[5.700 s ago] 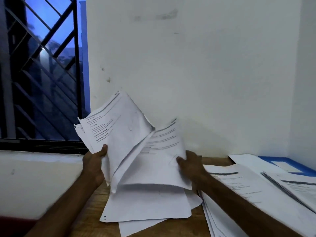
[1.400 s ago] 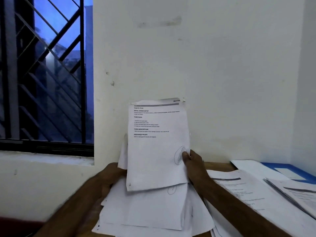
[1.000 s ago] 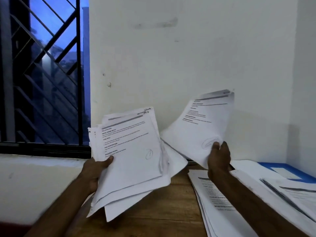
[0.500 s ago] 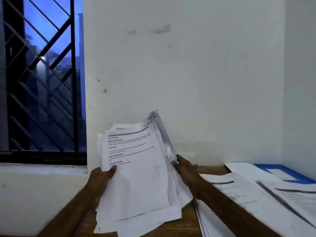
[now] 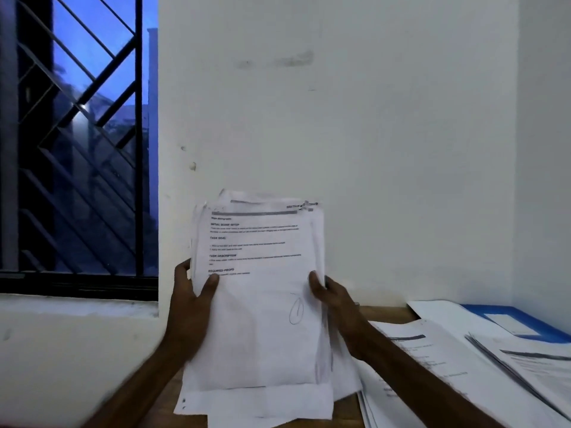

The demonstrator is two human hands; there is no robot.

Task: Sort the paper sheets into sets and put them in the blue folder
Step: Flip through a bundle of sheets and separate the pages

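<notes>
I hold a loose stack of printed paper sheets (image 5: pixel 259 298) upright in front of me, its lower edges near the wooden table (image 5: pixel 383 313). My left hand (image 5: pixel 191 298) grips the stack's left edge, thumb on the front page. My right hand (image 5: pixel 330 296) grips the right edge, thumb on the front. The top sheet shows headed text and a pen-drawn oval. Two sorted piles (image 5: pixel 432 366) (image 5: pixel 531 366) lie flat to the right. The blue folder (image 5: pixel 525 319) lies at the far right corner, mostly covered by sheets.
A white wall (image 5: pixel 370 149) rises right behind the table. A barred window (image 5: pixel 80 143) with a ledge is at the left. A side wall closes the right corner.
My right hand laid one sheet on the pile at the right, then returned to the stack. The fanned sheets are now gathered upright and squared between both hands.
</notes>
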